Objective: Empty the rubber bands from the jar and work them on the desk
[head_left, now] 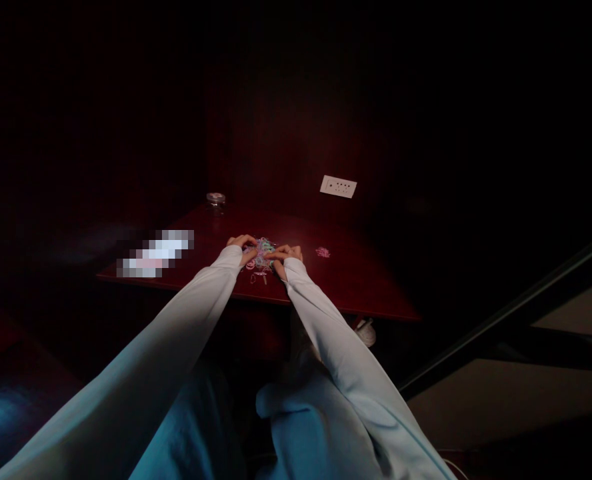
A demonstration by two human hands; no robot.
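A loose pile of small coloured elastic bands (263, 248), in pink, purple, green and pale tones, lies on the dark red table between my two hands. My left hand (243, 244) reaches into its left side, index finger and thumb apart. From the other side my right hand (288, 254) touches the pile with its index finger stretched out and its thumb lower down. No band shows clearly gripped in either hand. To the right of my right hand sits a separate small heap of pink bands (323, 253).
A clear lidded jar (216, 202) stands at the table's back left. Toward the left edge of the table (371, 287) lies a bright, pixelated flat object (156, 255). A white socket plate (339, 187) is on the back panel. A pale shoe (365, 332) shows below the front edge.
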